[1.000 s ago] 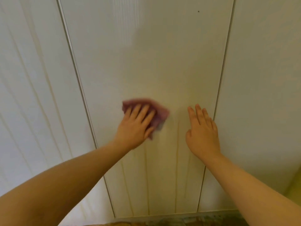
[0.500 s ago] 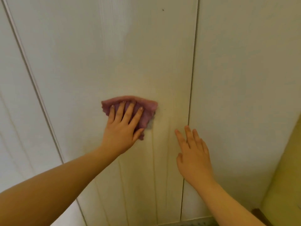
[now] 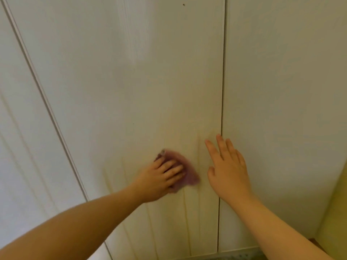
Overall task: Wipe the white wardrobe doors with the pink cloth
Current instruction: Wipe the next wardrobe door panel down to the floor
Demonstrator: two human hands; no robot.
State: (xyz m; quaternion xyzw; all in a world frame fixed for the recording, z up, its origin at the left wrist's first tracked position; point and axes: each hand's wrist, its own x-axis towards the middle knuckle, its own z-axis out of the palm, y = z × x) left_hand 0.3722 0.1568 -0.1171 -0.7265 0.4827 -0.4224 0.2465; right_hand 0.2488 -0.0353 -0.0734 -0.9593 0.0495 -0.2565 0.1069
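This is looking like a room in a lived-in home, most likely a bedroom or dressing corner. A row of tall flat white wardrobe doors is filling nearly the whole view, with thin dark vertical seams running between them. A pale yellow painted wall is meeting the wardrobe at the right edge, and a narrow strip of grey speckled floor is peeking out beneath. Some faint yellowish streaks are running down the paint.
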